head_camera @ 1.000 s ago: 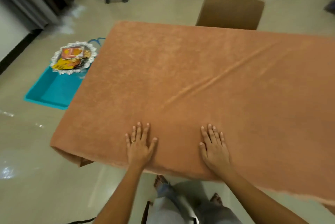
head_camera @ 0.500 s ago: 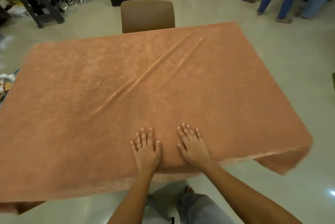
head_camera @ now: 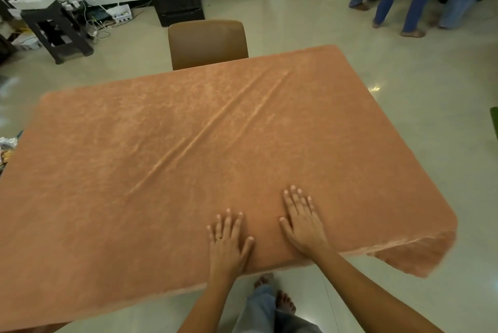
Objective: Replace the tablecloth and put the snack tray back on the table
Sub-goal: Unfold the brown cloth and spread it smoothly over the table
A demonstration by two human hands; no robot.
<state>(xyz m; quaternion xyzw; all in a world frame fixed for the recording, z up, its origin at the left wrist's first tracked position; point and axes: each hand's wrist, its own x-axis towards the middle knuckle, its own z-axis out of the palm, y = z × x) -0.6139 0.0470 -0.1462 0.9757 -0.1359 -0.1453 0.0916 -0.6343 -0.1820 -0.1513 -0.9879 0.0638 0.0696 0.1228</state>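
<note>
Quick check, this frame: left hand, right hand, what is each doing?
Left hand: open, fingers spread, palm flat on the orange tablecloth, holding nothing.
Right hand: open, flat on the same cloth near the table's edge, holding nothing.

**Cloth on, tray off the bench**

Tablecloth [head_camera: 134, 171]: orange-brown, towel-like nap, spread flat over the whole bench top, no top surface showing. Edges drape over all visible sides; the corner at 4 o'clock [head_camera: 420, 257] hangs loose in a fold. Two long parallel creases [head_camera: 199, 141] run diagonally from about 8 o'clock toward 1 o'clock; the rest lies smooth.

Snack tray [head_camera: 5, 149]: just a sliver at 9 o'clock, low beside the bench, cut by the frame edge and the cloth. Silvery crinkled rim, something yellow inside; contents unreadable.
</note>
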